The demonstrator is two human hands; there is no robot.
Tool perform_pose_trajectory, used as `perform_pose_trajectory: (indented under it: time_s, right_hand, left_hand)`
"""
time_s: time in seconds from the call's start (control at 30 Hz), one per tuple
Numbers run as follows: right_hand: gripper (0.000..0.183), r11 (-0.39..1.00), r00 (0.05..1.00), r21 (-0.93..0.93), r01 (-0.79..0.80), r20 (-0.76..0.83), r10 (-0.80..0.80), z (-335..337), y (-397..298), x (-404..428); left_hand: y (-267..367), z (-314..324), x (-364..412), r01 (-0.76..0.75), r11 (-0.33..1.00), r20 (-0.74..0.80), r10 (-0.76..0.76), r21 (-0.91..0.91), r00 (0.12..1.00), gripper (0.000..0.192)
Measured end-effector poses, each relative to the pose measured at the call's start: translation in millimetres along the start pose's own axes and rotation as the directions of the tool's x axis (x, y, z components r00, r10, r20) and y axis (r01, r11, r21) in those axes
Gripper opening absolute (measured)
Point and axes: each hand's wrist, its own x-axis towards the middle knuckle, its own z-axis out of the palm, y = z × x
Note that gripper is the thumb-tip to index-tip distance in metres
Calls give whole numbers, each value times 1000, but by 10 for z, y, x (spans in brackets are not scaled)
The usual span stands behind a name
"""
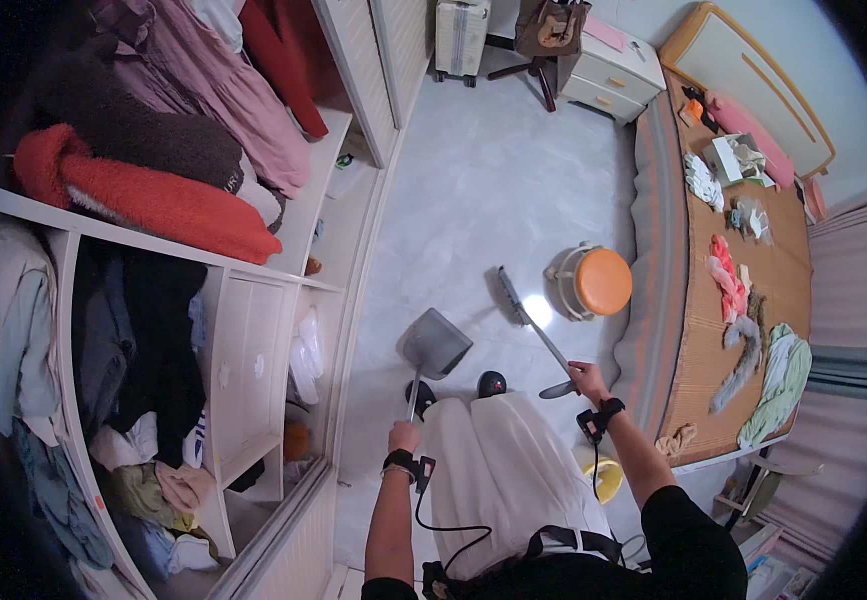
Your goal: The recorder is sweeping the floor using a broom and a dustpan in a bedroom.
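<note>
My left hand (404, 436) grips the handle of a grey dustpan (437, 343), whose scoop hangs over the floor in front of my left shoe. In my right hand (588, 381) is the handle of a long broom (551, 347). The broom's narrow bristle head (511, 289) points away from me, to the right of the dustpan and apart from it. I cannot tell whether the bristles touch the floor. Just beyond my right hand stands a stool with an orange seat (604, 282).
On the left an open wardrobe (253, 274) holds clothes and a red plush item (163, 214). To the right is a bed (703, 352) strewn with clothes and a box (733, 160). A suitcase (462, 41) and nightstand (613, 71) stand at the back. A yellow bin (607, 481) is by my right leg.
</note>
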Motion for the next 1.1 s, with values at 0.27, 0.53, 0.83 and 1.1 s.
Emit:
perform_pose_trajectory:
  time_s: [0.27,0.53,0.83,1.1]
  right_hand:
    - [39,993,996,75,-92,1,92,-5,390,112]
    - [48,998,990,12,-61,129,59,434,433,91]
    - [43,983,935,-182,34,354,33,713,346,-355]
    - [41,998,898,-64,23,440,7,470,162,-491]
  left_hand:
    - [62,117,-318,-263,931,95,247,255,964,22]
    - [90,201,-448,19,990,34,-14,-142,999,22]
    - [110,123,-419,22,988,23,-18,-155,1000,26]
    - [-98,96,-281,2,998,26,-1,-63,1000,24]
